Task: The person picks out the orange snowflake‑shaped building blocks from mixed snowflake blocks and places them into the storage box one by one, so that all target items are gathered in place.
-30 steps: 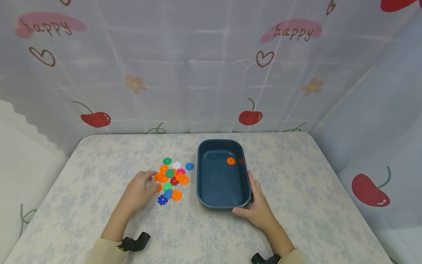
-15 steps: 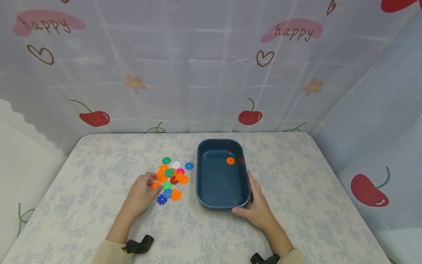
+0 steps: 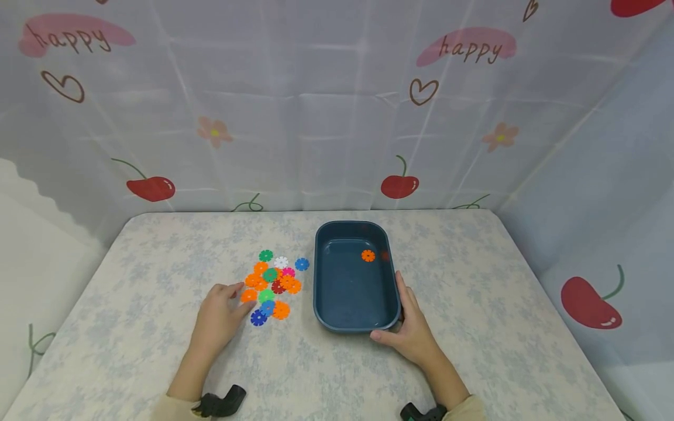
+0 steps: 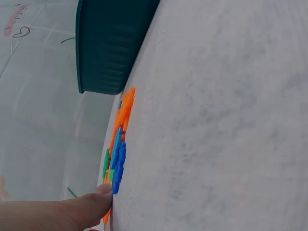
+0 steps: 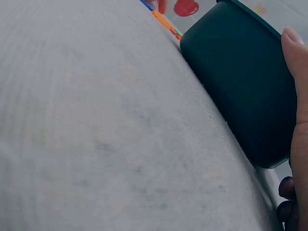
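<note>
In the head view, my left hand (image 3: 218, 318) is at the left edge of a loose pile of flat, notched snowflake discs. Its index finger and thumb are apart, either side of an orange disc (image 3: 249, 296) lying on the table. The left wrist view shows the thumb (image 4: 89, 208) close to the discs, seen edge-on; whether it touches one is unclear. The pile includes a dark blue disc (image 3: 258, 317) and a white disc (image 3: 281, 262). My right hand (image 3: 413, 333) grips the near right corner of a deep blue tray (image 3: 318, 292), thumb on its front, fingers along its side.
A single orange disc (image 3: 368, 255) is inside the tray towards its far right. The pale patterned table (image 3: 295, 380) reaches back to a printed curtain (image 3: 326, 146). A separate blue disc (image 3: 302, 264) lies near the tray's left wall.
My left hand has drawn back slightly towards the lower left. The orange disc by its fingers has shifted a little left from the pile. The right hand and tray stay put.
</note>
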Tool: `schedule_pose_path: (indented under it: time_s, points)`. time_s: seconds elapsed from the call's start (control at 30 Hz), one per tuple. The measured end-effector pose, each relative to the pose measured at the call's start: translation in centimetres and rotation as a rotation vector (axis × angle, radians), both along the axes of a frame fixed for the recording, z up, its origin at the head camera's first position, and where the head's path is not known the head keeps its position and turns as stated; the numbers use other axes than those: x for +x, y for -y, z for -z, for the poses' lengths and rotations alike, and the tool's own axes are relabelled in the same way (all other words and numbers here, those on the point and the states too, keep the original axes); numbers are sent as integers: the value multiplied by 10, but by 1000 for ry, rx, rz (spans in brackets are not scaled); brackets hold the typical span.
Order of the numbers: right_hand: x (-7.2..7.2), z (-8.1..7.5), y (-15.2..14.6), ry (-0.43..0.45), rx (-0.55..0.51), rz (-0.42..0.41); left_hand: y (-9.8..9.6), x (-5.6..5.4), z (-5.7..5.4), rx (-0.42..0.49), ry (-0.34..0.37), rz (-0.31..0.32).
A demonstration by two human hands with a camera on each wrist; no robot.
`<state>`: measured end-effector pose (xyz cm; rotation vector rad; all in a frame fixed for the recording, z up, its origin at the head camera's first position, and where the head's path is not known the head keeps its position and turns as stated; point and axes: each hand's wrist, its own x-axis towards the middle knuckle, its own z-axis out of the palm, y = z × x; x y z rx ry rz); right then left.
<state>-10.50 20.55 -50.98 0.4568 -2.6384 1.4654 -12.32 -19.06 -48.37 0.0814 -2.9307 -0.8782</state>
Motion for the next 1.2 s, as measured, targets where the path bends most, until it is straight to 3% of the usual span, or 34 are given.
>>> schedule_pose_path:
  time_s: [0.37,0.57,0.73,0.93,1.2]
  points:
    - [1,-1,0,1,19,10,1,-1,4,2,17,45]
    - [1,-1,0,8,20,8,0,-2,3,1,36,41]
    - [1,-1,1,11,4,1,-2,-2,-2,10,8,59]
    - [1,-2,1,21,-8,-3,-14,-2,-23,44,-7,96]
    - [0,-1,0,6,0,-7,-44,-8,-54,65,-66,162]
